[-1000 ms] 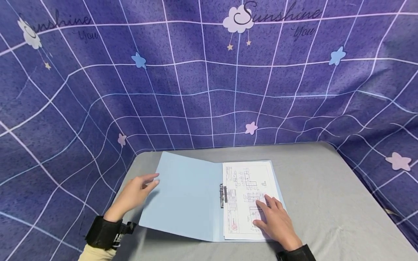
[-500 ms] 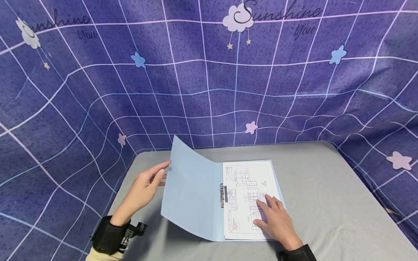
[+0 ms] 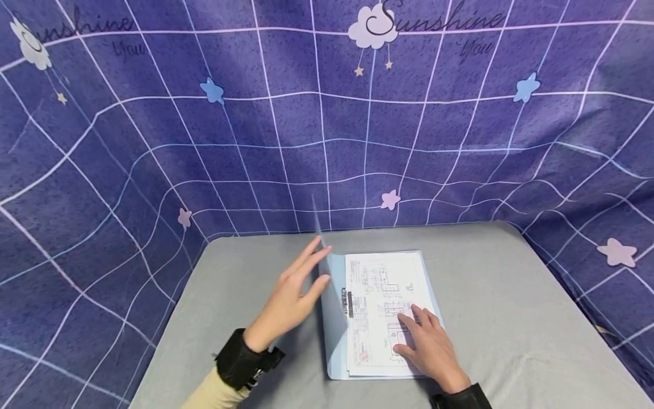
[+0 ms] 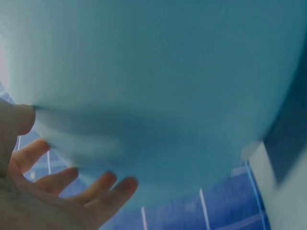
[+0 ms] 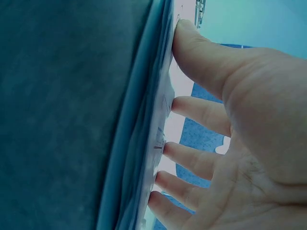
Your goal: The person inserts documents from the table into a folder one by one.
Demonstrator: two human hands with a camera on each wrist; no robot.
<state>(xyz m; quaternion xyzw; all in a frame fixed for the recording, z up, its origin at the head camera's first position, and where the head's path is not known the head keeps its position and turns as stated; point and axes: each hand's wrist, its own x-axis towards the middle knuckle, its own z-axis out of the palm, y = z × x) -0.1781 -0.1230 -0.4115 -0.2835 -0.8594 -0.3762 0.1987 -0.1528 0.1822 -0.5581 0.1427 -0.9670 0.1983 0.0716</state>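
Observation:
A light blue folder (image 3: 337, 360) lies on the grey-covered table, its front cover (image 4: 168, 67) raised almost upright along the left side. My left hand (image 3: 288, 298) touches the outer face of that cover with extended, spread fingers; in the left wrist view the fingertips meet it near its edge. White sheets with printed technical drawings (image 3: 375, 341) lie in the folder's right half, beside a dark metal clip (image 3: 345, 303). On the sheets' lower right rests my right hand (image 3: 434, 349), fingertips spread and pressing down, as the right wrist view also shows.
The grey table (image 3: 511, 307) extends on both sides of the folder. A purple-blue curtain (image 3: 327, 119) with grid lines, stars and clouds hangs behind and along the sides. Black camera straps (image 3: 245, 360) wrap both wrists.
The cover has swung up from a low slant at the left to nearly upright. My left hand has moved right along with it, while the right hand has stayed on the sheets.

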